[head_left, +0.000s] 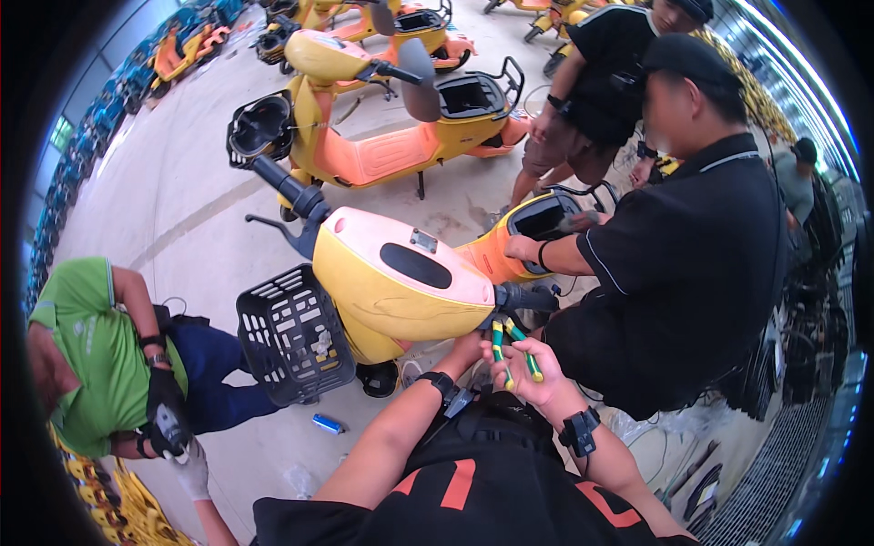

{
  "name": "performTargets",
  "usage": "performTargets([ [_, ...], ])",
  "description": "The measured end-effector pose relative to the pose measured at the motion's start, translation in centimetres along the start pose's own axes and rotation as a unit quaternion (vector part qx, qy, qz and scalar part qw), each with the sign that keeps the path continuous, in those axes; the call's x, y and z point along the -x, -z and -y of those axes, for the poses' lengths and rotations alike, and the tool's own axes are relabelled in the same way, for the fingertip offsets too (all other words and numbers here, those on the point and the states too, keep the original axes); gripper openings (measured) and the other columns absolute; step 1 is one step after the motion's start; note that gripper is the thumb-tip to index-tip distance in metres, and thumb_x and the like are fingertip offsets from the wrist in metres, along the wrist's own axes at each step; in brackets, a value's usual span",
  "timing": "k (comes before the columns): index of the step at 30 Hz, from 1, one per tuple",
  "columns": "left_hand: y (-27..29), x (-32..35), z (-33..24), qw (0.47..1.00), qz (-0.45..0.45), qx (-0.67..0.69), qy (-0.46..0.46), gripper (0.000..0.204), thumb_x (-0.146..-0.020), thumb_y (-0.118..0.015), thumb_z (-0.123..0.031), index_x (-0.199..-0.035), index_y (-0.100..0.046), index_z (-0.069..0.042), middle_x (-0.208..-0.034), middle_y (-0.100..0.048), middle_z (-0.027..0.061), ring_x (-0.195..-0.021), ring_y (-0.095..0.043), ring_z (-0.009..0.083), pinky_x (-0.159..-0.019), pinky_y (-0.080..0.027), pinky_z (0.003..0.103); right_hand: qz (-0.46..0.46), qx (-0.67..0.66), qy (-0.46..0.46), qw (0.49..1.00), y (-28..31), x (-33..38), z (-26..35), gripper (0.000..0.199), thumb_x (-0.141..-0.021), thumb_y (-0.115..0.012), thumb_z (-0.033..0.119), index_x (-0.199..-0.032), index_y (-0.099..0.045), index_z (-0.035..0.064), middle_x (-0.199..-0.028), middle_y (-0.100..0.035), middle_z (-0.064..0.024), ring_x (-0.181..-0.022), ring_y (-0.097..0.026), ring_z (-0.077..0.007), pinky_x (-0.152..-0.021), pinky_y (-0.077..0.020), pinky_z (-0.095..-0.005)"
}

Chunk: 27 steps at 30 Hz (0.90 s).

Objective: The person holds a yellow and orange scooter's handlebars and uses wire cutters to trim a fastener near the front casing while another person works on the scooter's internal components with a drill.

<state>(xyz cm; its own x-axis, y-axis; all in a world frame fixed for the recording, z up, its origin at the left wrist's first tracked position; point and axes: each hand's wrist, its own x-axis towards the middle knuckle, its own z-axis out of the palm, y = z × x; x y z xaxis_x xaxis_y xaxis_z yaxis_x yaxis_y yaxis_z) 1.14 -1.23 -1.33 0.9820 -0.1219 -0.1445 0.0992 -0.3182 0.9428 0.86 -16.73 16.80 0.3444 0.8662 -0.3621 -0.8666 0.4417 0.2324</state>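
My right hand point(539, 382) is closed round pliers with green and yellow handles point(498, 344). The handles are spread apart, and the jaws point up under the right handlebar grip point(528, 298) of a yellow and pink scooter point(382, 282). Close beside the pliers, my left hand point(466, 350) reaches in under the edge of the scooter's front cover. Its fingers are mostly hidden there, so I cannot see what they touch. A black basket point(296, 335) is fixed to the scooter's front.
A co-worker in black point(692, 237) leans over the scooter's open seat compartment point(544, 217); another person point(596, 91) stands behind. At left is a person in green point(91, 355). A blue object point(328, 424) lies on the floor. More scooters point(382, 150) stand beyond.
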Motion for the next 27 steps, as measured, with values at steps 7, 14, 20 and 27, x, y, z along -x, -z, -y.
performTargets([
  [7, 1.1, 0.8, -0.8, 0.972, 0.142, 0.156, 0.102, 0.021, -0.09, -0.054, -0.023, -0.098, -0.061, -0.005, -0.089, -0.066, 0.0104, -0.079, -0.061, 0.0227, -0.071, -0.05, 0.036, -0.044, 0.042, 0.078, 0.995, -0.3, 0.2, -0.3, 0.052, -0.085, -0.047, 0.013, -0.133, -0.041, -0.0081, -0.138, -0.047, -0.0216, -0.129, -0.042, -0.0449, -0.108, -0.0314, -0.0589],
  [14, 1.2, 0.8, -0.9, 0.965, 0.188, 0.134, 0.124, 0.02, -0.091, -0.052, -0.022, -0.099, -0.061, -0.005, -0.089, -0.066, 0.0093, -0.08, -0.06, 0.0208, -0.071, -0.05, 0.035, -0.017, 0.052, 0.074, 0.996, 0.9, 0.3, 0.2, 0.049, -0.084, -0.052, 0.012, -0.13, -0.048, -0.0021, -0.135, -0.051, -0.0188, -0.126, -0.047, -0.0427, -0.106, -0.0353, -0.0595],
  [20, 1.5, 0.6, -1.2, 0.964, 0.207, 0.102, 0.134, 0.019, -0.092, -0.05, -0.02, -0.099, -0.06, -0.005, -0.089, -0.066, 0.0083, -0.08, -0.06, 0.0191, -0.071, -0.05, 0.034, 0.079, 0.084, 0.037, 0.993, 3.3, 0.4, 0.7, 0.057, -0.086, -0.049, 0.023, -0.14, -0.043, 0.0027, -0.137, -0.051, -0.014, -0.123, -0.051, -0.0383, -0.102, -0.0415, -0.0527],
  [27, 1.5, 1.8, -1.1, 0.971, 0.184, 0.051, 0.144, 0.019, -0.093, -0.049, -0.019, -0.099, -0.06, -0.005, -0.089, -0.065, 0.0072, -0.081, -0.059, 0.0172, -0.071, -0.05, 0.033, 0.076, -0.009, 0.046, 0.996, 2.4, -0.1, -0.2, 0.055, -0.085, -0.048, 0.018, -0.137, -0.044, 0.0011, -0.114, -0.057, -0.0108, -0.088, -0.054, -0.0192, -0.077, -0.044, -0.0325],
])
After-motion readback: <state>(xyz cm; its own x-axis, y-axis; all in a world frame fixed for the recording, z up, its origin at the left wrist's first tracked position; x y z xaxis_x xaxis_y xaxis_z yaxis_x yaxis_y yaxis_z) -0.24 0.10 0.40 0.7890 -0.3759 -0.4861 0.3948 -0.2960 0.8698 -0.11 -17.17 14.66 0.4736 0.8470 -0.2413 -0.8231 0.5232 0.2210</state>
